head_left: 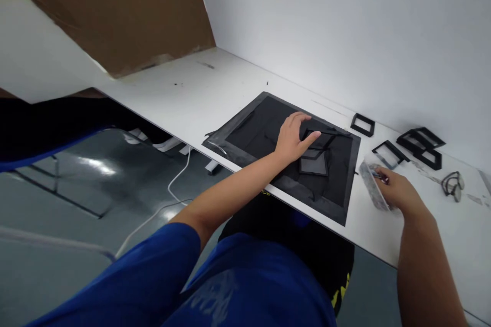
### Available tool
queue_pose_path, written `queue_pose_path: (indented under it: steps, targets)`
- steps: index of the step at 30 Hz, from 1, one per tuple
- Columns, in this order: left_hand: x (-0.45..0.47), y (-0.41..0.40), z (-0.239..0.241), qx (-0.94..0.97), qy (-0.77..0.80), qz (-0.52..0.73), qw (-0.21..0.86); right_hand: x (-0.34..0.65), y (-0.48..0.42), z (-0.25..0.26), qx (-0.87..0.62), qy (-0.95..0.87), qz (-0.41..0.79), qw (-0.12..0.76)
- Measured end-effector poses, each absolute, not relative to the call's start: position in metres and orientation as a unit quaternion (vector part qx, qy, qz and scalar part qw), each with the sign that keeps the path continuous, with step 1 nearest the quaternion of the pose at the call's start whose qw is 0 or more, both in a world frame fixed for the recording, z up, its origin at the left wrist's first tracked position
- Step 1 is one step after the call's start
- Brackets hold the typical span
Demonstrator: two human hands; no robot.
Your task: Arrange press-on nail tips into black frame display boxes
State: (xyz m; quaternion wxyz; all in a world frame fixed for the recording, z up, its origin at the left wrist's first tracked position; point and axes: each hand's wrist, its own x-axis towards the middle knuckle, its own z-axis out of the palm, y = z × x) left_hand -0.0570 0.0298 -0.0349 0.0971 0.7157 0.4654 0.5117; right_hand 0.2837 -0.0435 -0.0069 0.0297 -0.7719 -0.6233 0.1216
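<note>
A black mat (249,130) lies on the white table (192,97). My left hand (293,138) rests on the mat with fingers stretched out, touching a black rectangular frame (320,138). A grey rectangular panel (313,164) lies just below that frame. My right hand (397,191) is closed around a clear plastic bag (371,184) of small parts, beside the mat's right edge.
Several black rectangular frames (420,143) lie on the table near the white wall, one more (362,124) left of them. Glasses (451,184) sit at far right. A white cable (174,184) hangs below the table edge. Brown cardboard (123,10) leans at the left.
</note>
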Motion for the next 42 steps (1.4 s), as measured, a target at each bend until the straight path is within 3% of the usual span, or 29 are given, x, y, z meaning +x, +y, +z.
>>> queue_pose_path:
  steps: [2, 4, 7, 12, 15, 20, 29, 37, 42]
  targets:
    - [-0.053, 0.013, -0.024, 0.724, 0.416, 0.546, 0.066, 0.288, -0.042, -0.008, -0.775, -0.618, 0.124, 0.042]
    - [-0.045, -0.005, -0.013, 0.771, 0.23, 0.594, 0.014, 0.293, -0.042, -0.009, -0.777, -0.615, 0.122, 0.059]
    - [-0.029, -0.027, -0.012, 0.87, -0.038, 0.492, -0.001, 0.298, -0.047, -0.012, -0.775, -0.616, 0.106, 0.096]
    - [-0.004, -0.04, -0.047, 0.841, -0.199, 0.503, 0.012, 0.299, -0.06, -0.009, -0.778, -0.611, 0.064, 0.131]
    - [0.004, -0.043, -0.066, 0.82, -0.221, 0.523, 0.067, 0.296, -0.066, -0.004, -0.769, -0.618, 0.051, 0.155]
    - [0.007, -0.051, -0.078, 0.835, -0.267, 0.445, 0.183, 0.29, -0.072, 0.0, -0.75, -0.621, 0.052, 0.224]
    - [-0.01, -0.044, -0.036, 0.81, -0.039, 0.47, 0.348, 0.285, -0.074, 0.0, -0.746, -0.622, 0.088, 0.222]
    - [-0.009, -0.043, -0.04, 0.797, -0.044, 0.471, 0.377, 0.278, -0.084, 0.003, -0.76, -0.578, 0.122, 0.271]
    - [-0.014, -0.039, -0.038, 0.799, -0.021, 0.477, 0.364, 0.243, -0.101, 0.021, -0.734, -0.599, 0.069, 0.312]
